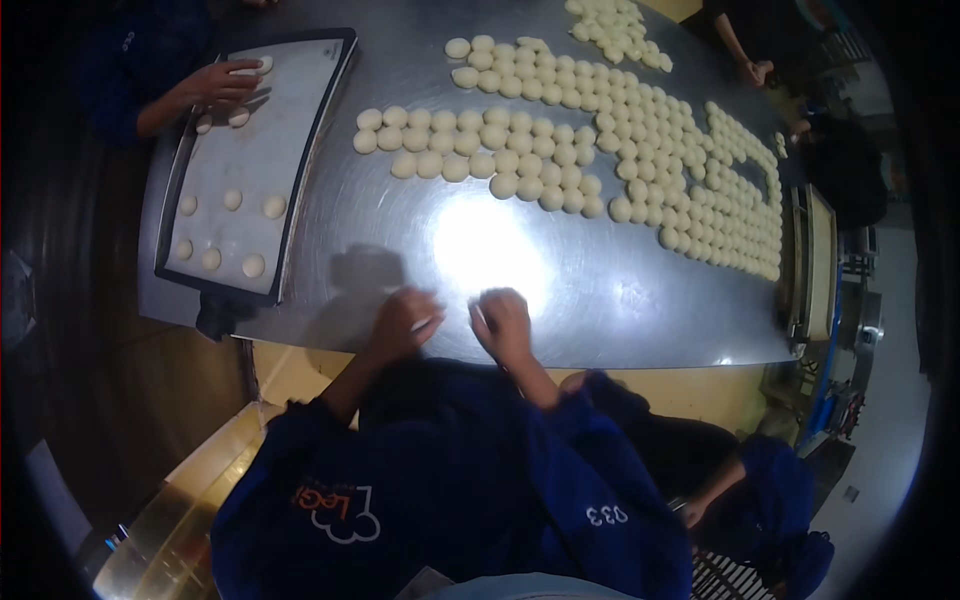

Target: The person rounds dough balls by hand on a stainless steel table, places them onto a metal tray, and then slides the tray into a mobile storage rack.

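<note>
Over the near edge of the metal table (600, 310), both my hands are curled and slightly blurred. My left hand (405, 318) has bent fingers, with a small pale patch at their tips that I cannot make out. Beside it, a short gap away, my right hand (504, 320) is also closed, its thumb side toward the left hand; whatever is under its fingers is hidden. Beyond them lie long rows of round dough balls (540, 170), pale and closely packed, running across the table to the right.
At the left sits a dark-rimmed baking tray (230, 155) holding several dough balls, where another person's hand (222, 84) touches one. A heap of dough pieces (615, 30) lies at the far side. Other people stand around the table. A rack (818, 260) stands by its right end.
</note>
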Available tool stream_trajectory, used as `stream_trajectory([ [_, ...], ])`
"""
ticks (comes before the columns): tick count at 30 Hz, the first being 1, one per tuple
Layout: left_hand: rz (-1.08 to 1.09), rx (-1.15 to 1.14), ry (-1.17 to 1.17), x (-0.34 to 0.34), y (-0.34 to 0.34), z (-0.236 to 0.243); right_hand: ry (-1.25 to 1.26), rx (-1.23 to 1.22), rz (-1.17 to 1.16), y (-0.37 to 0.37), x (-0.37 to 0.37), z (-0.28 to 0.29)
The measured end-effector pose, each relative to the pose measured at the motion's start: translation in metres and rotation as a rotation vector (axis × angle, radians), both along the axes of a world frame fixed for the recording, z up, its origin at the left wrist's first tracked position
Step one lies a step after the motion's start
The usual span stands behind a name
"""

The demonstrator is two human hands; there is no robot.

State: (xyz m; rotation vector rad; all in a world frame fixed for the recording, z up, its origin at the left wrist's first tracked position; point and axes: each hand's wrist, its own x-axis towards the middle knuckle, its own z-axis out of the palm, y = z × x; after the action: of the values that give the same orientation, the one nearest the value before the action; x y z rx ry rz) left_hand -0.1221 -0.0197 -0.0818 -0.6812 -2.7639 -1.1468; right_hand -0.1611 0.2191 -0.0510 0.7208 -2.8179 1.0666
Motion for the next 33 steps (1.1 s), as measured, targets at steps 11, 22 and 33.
stream_trajectory([
  [11,0.085,0.133,0.152,-0.015,-0.008,0.0,0.02,-0.092,0.008,0.004,-0.005,0.002],
  [22,0.057,0.132,0.011,-0.021,-0.028,0.01,0.076,0.004,-0.061,0.026,-0.023,-0.008],
  [33,0.103,0.019,-0.009,-0.027,-0.027,0.022,-0.098,-0.051,-0.062,0.04,-0.009,0.005],
])
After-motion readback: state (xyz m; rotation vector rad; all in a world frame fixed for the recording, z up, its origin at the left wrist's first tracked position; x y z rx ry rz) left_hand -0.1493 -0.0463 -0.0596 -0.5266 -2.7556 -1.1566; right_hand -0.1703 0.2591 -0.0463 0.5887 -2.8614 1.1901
